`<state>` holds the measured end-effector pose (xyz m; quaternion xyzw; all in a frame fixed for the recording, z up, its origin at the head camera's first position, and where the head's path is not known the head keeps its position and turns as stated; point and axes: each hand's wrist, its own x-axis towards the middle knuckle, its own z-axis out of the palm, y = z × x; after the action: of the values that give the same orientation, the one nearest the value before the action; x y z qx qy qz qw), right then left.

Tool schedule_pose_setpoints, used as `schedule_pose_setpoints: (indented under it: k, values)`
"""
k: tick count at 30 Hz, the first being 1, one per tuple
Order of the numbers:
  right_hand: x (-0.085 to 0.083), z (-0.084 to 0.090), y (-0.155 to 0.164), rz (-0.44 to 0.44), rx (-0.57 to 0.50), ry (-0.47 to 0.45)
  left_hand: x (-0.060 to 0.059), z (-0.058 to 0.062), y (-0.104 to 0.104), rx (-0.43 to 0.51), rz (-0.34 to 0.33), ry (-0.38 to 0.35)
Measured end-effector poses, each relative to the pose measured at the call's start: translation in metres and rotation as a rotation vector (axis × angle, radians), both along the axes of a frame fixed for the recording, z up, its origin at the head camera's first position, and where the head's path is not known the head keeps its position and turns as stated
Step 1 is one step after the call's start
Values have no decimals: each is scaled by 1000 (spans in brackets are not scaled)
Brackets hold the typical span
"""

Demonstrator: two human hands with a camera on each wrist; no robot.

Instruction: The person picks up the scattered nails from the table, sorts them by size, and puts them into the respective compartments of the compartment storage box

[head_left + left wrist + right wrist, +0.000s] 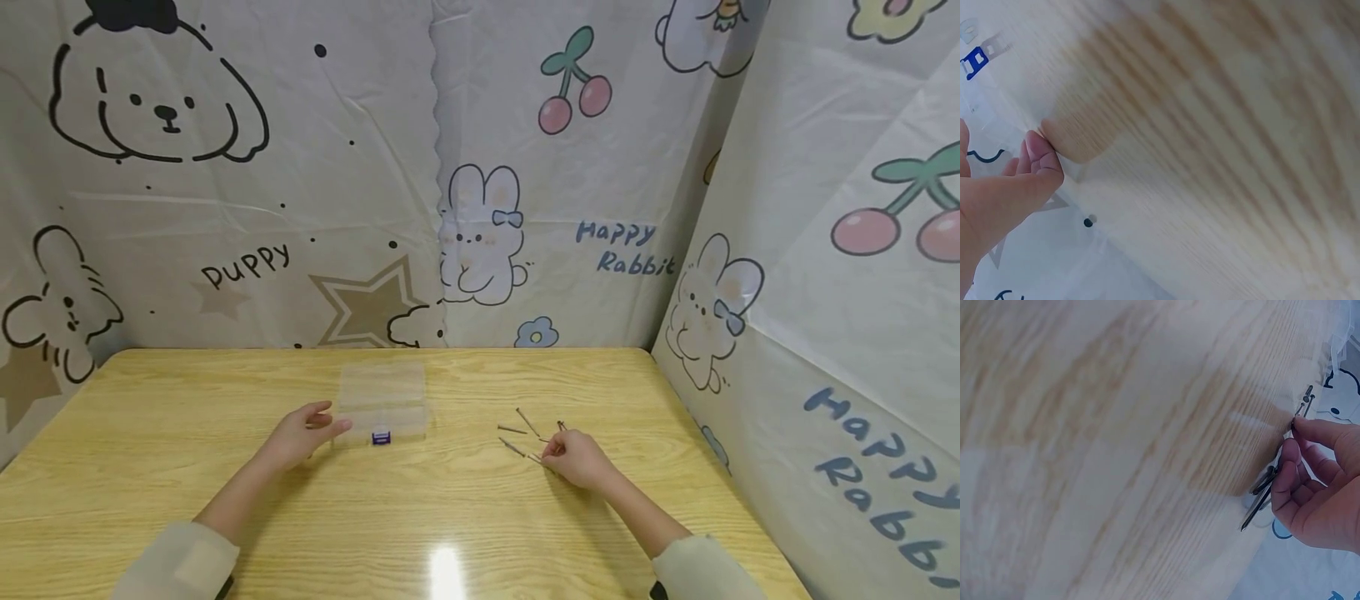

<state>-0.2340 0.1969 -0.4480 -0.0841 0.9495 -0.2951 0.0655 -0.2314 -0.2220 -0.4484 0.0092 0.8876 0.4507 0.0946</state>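
Note:
A clear plastic box (pixel 382 398) with a blue latch (pixel 381 437) lies shut on the wooden table (pixel 187 467). My left hand (pixel 311 432) touches the box's left edge with straight fingers; in the left wrist view the fingertips (pixel 1038 156) lie together against the box's corner, with the latch (pixel 975 60) further along. Several thin dark nails (pixel 517 431) lie scattered to the right of the box. My right hand (pixel 561 452) rests among them with curled fingers. In the right wrist view that hand (pixel 1313 487) pinches a few nails (pixel 1261 492), and another nail (pixel 1305 400) lies just beyond the fingertips.
Cartoon-printed fabric walls (pixel 525 208) close in the table at the back and along the right side (pixel 825 375). The table's front half shows bare wood with a light glare (pixel 446 571).

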Motion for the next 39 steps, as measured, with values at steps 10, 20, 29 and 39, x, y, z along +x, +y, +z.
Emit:
schedule_pose_setpoints:
  k: [10, 20, 29, 39]
  values:
    - [-1, -2, -1, -3, 22, -21, 0, 3, 3, -26, 3, 9]
    - [0, 0, -1, -6, 19, -39, -3, 1, 2, -25, -16, 11]
    - [0, 1, 0, 12, -20, -40, -7, -3, 4, -35, -17, 18]
    - [-3, -1, 0, 8, -40, -40, -6, -2, 5, -44, -31, 18]
